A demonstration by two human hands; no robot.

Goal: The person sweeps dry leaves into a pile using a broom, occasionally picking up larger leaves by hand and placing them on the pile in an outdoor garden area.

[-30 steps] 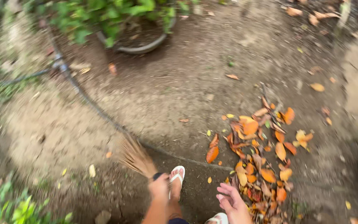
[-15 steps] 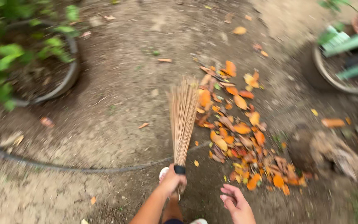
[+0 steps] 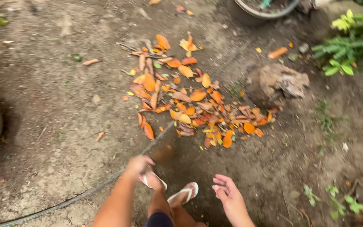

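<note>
Orange leaves (image 3: 185,96) lie piled on bare dirt. Left hand (image 3: 138,164) fingers grip a blurred broom (image 3: 163,152); right hand (image 3: 228,196) fingers hang open

A person's left hand (image 3: 138,164) grips a blurred stick broom (image 3: 161,152) low over bare dirt ground (image 3: 51,105). The right hand (image 3: 228,195) hangs open and empty. Orange fallen leaves (image 3: 185,96) lie piled mid-ground, beside a brown clod (image 3: 277,83).
</note>
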